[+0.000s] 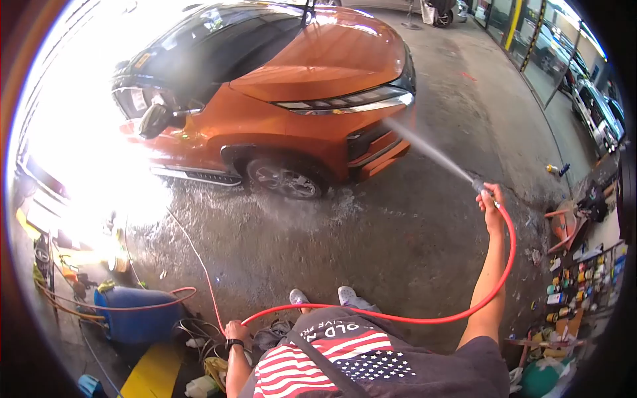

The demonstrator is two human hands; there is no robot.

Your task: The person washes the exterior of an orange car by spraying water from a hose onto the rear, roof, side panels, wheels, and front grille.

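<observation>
My right hand (pixel 490 198), arm stretched forward, is closed around a spray nozzle (pixel 479 186) on the end of a red hose (pixel 509 242). A white jet of water runs from the nozzle to the front bumper of an orange car (pixel 279 136). The hose loops down past my right arm and across in front of my shirt to my left hand (pixel 235 330), which is closed around it at the lower left. Below the car's wet front wheel (pixel 285 179), water spreads over the floor.
A blue barrel (pixel 136 313) lies at the lower left, near loose hoses and a yellow board (pixel 152 371). Several bottles (pixel 564 298) and a reddish stool (pixel 564 227) are at the right. Glass panels (pixel 551 60) stand at the upper right. The concrete floor (pixel 378 245) is wet.
</observation>
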